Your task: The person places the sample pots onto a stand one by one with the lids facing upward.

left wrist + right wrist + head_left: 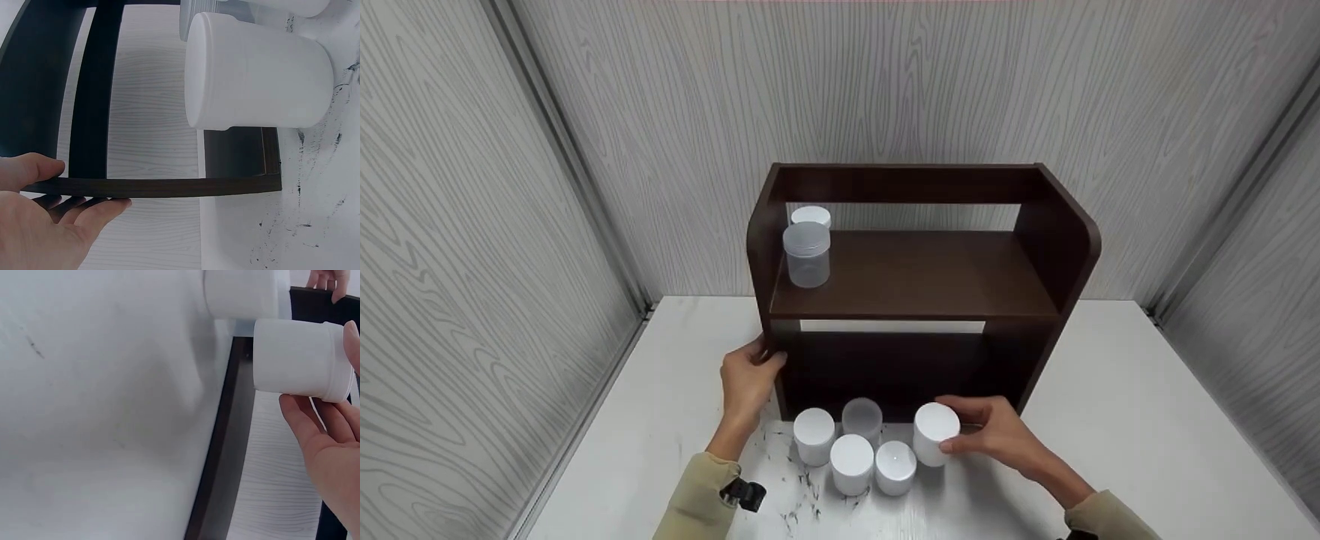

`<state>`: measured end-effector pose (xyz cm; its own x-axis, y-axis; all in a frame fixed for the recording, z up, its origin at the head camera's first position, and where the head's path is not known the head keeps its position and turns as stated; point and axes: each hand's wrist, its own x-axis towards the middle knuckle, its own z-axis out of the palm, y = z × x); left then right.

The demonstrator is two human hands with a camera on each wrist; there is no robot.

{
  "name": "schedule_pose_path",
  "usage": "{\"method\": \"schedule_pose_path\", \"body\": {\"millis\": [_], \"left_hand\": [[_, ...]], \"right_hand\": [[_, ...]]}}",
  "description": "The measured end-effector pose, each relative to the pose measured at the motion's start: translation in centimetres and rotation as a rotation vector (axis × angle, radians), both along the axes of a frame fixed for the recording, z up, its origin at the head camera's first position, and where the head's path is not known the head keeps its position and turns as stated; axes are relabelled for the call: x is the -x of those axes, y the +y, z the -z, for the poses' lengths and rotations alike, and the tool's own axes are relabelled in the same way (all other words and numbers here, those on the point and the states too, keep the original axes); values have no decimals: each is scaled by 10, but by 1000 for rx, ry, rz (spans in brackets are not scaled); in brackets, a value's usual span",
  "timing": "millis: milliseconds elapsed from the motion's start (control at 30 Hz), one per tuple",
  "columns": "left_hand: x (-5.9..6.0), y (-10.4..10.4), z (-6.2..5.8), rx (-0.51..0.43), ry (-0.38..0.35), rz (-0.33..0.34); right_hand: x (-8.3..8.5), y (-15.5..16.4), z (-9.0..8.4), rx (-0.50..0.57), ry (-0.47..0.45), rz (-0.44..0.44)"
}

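Observation:
My left hand (746, 382) grips the left side panel of a dark brown two-tier shelf (930, 274); in the left wrist view its thumb and fingers lie on opposite faces of the panel edge (169, 188). By the shelf's lower right front, my right hand (1001, 435) holds a white lidded jar (934, 439) upright between thumb and fingers. The right wrist view shows fingertips along that jar's side (292, 357). Left of it stand white jars (852, 466) and a frosted translucent jar (862, 418), in front of the shelf.
A translucent jar (808, 264) stands on the upper tier at the left, with a white-lidded jar (811, 216) behind it. Dark smudges (806, 484) mark the white table (1140, 420). Grey wood-grain walls (915, 90) enclose the table at the back and both sides.

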<state>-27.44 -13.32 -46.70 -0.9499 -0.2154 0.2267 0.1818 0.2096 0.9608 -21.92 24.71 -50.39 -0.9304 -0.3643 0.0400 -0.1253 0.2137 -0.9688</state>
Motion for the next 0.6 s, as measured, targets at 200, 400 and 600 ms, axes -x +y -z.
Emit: {"method": "schedule_pose_path", "body": {"millis": [200, 400, 600], "left_hand": [[0, -1, 0, 3, -2, -3], [-1, -1, -1, 5, -9, -14], [-1, 0, -1, 15, -14, -22]], "right_hand": [[-5, -3, -23, 21, -3, -31], [-11, -7, -46, 44, -8, -49], [-18, -10, -69, 53, 11, -63]]}}
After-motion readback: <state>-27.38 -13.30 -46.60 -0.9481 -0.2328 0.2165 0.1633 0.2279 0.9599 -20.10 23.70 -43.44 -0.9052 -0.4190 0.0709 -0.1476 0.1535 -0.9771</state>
